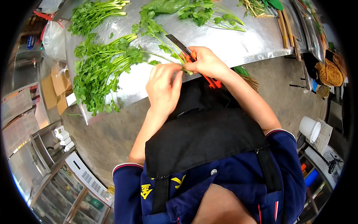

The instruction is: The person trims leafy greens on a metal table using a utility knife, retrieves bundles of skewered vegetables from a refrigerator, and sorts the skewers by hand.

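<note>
A leafy green sprig that looks like coriander (169, 42) lies across the near edge of the metal table. At its stem base, my left hand (163, 84) is closed, its thumb and fingers pinching the stem. My right hand (206, 64) meets it there, with thumb and fingertip at the same stem end. A knife (179, 45) with a dark blade and an orange-red handle is held in my right hand, blade pointing up and left. The fingers partly hide the handle and the stem end.
Bunches of similar greens (108, 65) lie on the metal table (257, 43) at left, with another bunch (95, 15) behind. Loose sprigs (209, 16) are at the back, and trimmed scraps (257, 7) sit back right. A cardboard box (57, 87) stands left of the table.
</note>
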Action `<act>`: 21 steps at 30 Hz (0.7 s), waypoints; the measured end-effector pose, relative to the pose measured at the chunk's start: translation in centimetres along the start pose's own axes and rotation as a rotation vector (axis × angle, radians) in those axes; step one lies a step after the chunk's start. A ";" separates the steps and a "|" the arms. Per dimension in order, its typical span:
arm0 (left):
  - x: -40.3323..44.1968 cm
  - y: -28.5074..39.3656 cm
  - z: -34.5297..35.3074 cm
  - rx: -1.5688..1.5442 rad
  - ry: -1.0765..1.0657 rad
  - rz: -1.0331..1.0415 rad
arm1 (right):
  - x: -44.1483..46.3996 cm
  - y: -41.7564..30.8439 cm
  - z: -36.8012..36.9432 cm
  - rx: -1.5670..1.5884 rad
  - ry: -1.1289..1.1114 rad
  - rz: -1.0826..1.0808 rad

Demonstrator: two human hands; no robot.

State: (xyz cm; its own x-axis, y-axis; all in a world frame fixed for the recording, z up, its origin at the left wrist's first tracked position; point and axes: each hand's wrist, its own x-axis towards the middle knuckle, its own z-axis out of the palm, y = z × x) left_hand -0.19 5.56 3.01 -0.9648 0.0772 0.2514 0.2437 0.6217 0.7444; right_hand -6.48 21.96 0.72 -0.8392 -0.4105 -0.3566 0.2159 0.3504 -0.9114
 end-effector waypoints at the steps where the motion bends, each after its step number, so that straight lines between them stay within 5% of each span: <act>1: 0.4 -0.4 0.4 0.147 0.067 0.269 | -0.3 -0.2 0.2 -0.059 0.039 -0.026; 10: 0.7 -1.9 1.9 0.199 -0.025 0.232 | -0.8 -0.6 0.4 -0.414 0.299 -0.257; 13: 0.9 -2.0 1.8 0.174 -0.044 0.244 | -1.1 -0.4 -0.3 -0.190 0.214 -0.132; 19: 1.1 -2.2 1.6 0.181 -0.053 0.291 | -5.8 -1.7 -2.2 -0.211 0.175 -0.063; 21: 1.1 -2.3 1.5 0.170 -0.057 0.294 | -7.7 -1.7 -1.9 -0.391 0.142 -0.189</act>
State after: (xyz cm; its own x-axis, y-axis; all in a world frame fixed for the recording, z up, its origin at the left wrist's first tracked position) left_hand -1.98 5.45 0.65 -0.8607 0.3132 0.4013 0.4971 0.6868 0.5303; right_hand -1.35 26.13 5.35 -0.9119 -0.3874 -0.1351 -0.1291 0.5835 -0.8018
